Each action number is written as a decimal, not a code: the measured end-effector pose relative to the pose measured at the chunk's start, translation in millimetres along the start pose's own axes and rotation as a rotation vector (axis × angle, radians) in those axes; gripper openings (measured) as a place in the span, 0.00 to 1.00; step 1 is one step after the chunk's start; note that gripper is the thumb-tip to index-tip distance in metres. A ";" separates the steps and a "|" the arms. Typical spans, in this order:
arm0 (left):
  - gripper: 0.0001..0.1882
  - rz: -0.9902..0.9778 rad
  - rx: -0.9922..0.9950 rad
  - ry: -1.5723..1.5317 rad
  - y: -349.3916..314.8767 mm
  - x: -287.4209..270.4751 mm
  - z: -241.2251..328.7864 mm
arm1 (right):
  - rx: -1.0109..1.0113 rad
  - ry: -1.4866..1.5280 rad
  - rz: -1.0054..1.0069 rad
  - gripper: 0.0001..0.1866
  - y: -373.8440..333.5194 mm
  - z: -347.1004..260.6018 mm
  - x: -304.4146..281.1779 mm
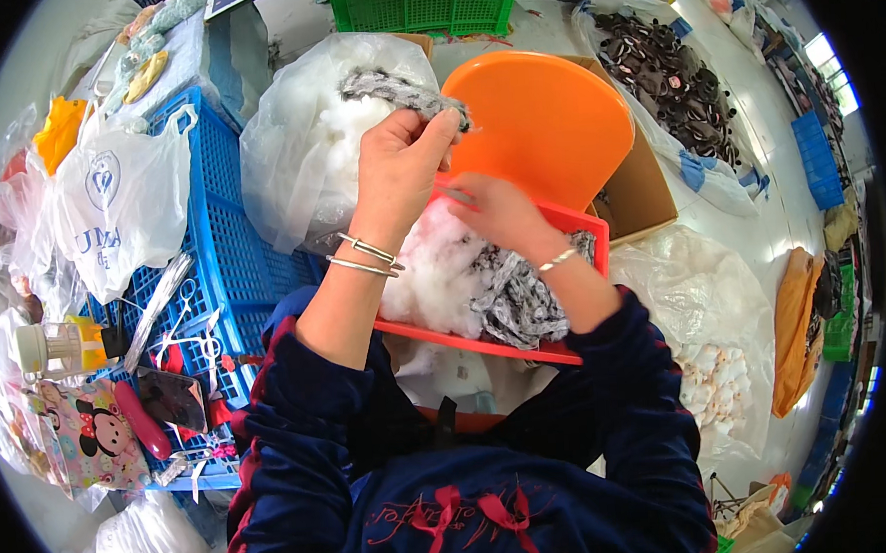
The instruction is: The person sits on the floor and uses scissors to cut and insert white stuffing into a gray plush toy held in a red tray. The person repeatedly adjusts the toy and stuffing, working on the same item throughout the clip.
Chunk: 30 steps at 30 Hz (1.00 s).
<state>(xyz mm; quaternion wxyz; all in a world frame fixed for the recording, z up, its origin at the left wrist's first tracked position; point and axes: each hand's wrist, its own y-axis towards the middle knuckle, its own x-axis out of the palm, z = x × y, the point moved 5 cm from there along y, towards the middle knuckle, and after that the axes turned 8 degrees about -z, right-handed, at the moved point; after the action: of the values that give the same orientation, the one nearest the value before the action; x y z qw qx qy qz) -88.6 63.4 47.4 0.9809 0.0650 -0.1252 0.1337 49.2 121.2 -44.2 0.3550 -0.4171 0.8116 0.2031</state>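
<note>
Pale floor (771, 224) is stretching around a crowded workspace. A fluffy grey fabric piece (383, 84) is hanging in front of a clear bag of white stuffing (291, 154), and the left hand (407, 153) is pinching one end between thumb and fingers. It is looking light, soft and floppy, so a fingertip hold near an edge is probably serving best. Just beside, the right hand (495, 209) is blurring; whether its curled fingers are gripping something is impossible to tell. Beneath, a red tray (466, 341) is holding loose stuffing (433, 277) and more grey fabric (524, 297). Farther left, a blue crate (233, 197) is standing.
</note>
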 end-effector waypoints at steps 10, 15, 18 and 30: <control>0.13 0.011 0.003 0.016 0.7 -5.7 4.4 | 0.169 -0.004 -0.080 0.13 -1.1 57.6 40.8; 0.12 -0.121 -0.124 0.051 0.2 -1.8 2.0 | 0.426 0.577 -0.072 0.10 -43.1 11.7 -49.6; 0.10 -0.349 -0.213 0.126 -6.4 13.1 -4.4 | 0.361 0.775 0.035 0.06 -64.9 0.7 -70.0; 0.12 -1.196 -0.393 0.782 -48.5 57.4 -71.6 | 0.206 1.053 0.322 0.05 -90.3 14.7 -90.3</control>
<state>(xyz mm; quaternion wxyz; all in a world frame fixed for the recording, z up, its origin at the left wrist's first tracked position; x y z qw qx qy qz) -5.2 42.7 -10.8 0.8528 -0.1069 0.2686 -0.4350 165.4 127.1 10.3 -0.0950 -0.2960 0.9485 -0.0614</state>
